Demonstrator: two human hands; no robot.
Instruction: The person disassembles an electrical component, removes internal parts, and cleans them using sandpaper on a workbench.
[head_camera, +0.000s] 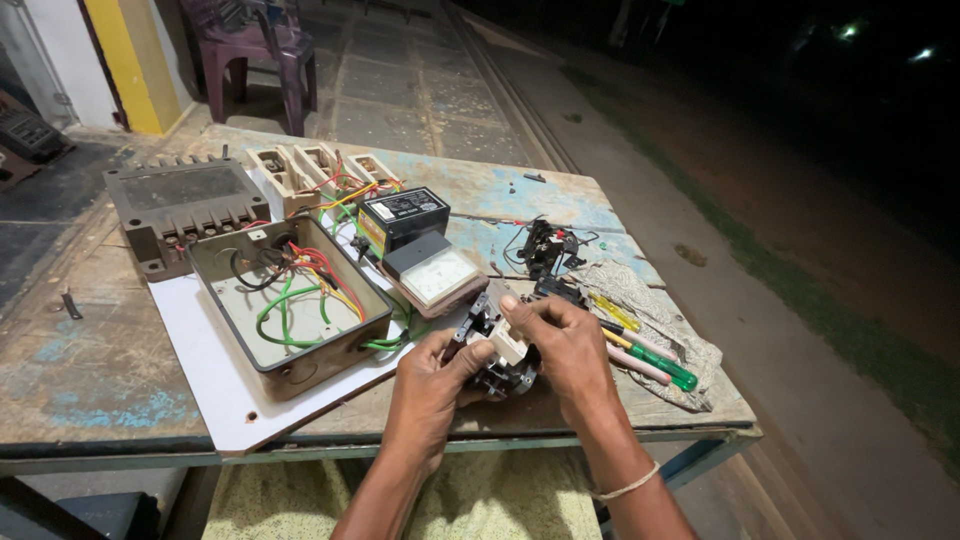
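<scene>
While my left hand (425, 385) cradles the small switch block (497, 350) from below and my right hand (565, 345) pinches its top, both closed on it over the table's (90, 380) near edge, I should keep it steady, clear of the open metal box (285, 305) and screwdrivers (640, 350).

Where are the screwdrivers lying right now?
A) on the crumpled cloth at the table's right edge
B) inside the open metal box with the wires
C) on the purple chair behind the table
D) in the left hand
A: the screwdrivers, with yellow, green and pink handles, lie on the cloth beside the right hand, clear of the wired box.
</scene>
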